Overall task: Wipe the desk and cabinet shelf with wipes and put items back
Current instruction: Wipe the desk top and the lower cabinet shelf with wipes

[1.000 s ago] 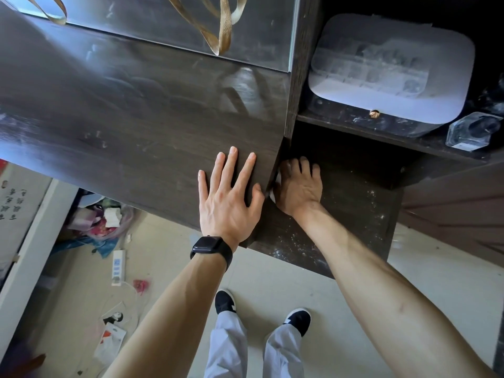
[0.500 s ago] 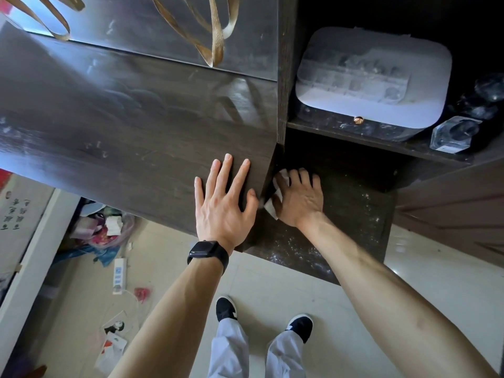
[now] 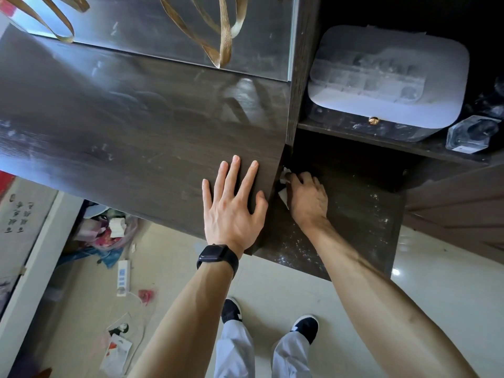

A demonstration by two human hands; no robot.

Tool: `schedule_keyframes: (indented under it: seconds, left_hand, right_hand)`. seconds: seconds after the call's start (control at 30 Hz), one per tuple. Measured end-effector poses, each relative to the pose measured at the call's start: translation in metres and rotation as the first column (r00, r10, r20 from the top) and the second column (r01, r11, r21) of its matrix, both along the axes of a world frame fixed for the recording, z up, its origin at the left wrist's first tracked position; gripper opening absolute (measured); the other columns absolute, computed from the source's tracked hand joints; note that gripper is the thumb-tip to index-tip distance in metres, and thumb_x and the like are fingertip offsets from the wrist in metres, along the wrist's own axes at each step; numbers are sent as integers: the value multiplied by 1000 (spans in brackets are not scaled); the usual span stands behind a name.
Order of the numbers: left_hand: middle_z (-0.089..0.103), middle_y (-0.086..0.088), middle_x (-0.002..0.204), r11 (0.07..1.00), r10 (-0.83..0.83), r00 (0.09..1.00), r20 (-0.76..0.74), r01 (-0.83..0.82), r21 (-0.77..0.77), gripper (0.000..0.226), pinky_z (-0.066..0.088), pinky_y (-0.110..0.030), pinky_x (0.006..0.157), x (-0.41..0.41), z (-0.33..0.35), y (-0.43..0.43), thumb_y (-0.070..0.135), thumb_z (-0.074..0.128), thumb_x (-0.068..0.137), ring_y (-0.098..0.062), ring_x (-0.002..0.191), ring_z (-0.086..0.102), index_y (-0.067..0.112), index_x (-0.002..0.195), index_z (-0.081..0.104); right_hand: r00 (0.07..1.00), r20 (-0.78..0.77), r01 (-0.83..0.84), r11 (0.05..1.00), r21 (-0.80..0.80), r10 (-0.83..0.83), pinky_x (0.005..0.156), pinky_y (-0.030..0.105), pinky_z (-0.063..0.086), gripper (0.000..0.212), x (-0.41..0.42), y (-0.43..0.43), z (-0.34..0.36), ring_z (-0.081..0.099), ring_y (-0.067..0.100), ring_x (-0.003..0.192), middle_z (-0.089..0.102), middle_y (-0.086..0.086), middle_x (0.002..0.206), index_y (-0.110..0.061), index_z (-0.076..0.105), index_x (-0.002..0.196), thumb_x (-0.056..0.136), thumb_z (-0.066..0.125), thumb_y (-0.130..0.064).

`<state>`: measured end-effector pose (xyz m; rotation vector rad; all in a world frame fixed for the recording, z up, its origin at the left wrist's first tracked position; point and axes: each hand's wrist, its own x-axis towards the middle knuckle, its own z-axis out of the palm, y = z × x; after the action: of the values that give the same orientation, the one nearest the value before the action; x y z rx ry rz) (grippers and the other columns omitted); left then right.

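Observation:
My left hand (image 3: 231,203), with a black watch on its wrist, lies flat and spread on the dark wooden desk top (image 3: 122,126) near its right corner. Beside it, my right hand (image 3: 308,199) presses a crumpled white wipe (image 3: 283,193) onto the lower cabinet shelf (image 3: 362,214), right against the shelf's left wall. Most of the wipe is hidden under my fingers. White dust specks cover the front part of the shelf.
On the upper shelf stand a white-lidded clear box (image 3: 387,80) and a glass bottle (image 3: 469,135). Gold ribbons (image 3: 218,31) hang in front of a mirror behind the desk. A power strip (image 3: 123,278), bags and papers litter the floor at left.
My right hand has slid deeper along the shelf's left wall with the wipe, which now shows at my fingertips. My left hand has stayed flat on the desk.

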<state>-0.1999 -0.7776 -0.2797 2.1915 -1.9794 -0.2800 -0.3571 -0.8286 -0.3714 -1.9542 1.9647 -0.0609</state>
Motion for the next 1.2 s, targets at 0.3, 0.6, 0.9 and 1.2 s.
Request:
schedule_keyframes:
  seconds: [0.3,0.6,0.9,1.2]
  left_hand:
    - [22,7,166,1000,-4,1000,-4,4,-13,58,10,-53,124,0,-1,1,48,39,97,-16,155,10,41,154,32]
    - [20,7,166,1000,-7,1000,-1,7,-2,59,8,-53,124,1,-1,0,48,40,97,-16,155,8,41,155,30]
    - [21,7,166,1000,1,1000,-8,-1,-2,59,7,-52,125,-1,0,0,47,40,97,-16,155,8,42,155,30]
    - [20,7,166,1000,-2,1000,-9,2,-8,60,9,-53,124,-1,-1,1,46,42,97,-15,155,8,42,155,29]
  right_hand:
    - [980,135,152,988,-42,-145,91,43,47,32,18,-16,-9,52,37,110,56,15,122,-12,62,122,92,57,-23]
    - [950,209,251,966,-61,-233,97,44,42,34,21,-13,-13,53,38,109,57,18,119,-5,59,115,87,61,-25]
    - [835,403,413,911,-12,-373,90,47,49,33,24,-15,-12,55,36,107,61,21,115,-3,53,122,91,59,-14]
    - [821,404,480,871,-104,-403,82,48,50,21,29,-14,-21,56,38,95,59,19,105,-6,64,104,94,52,-20]
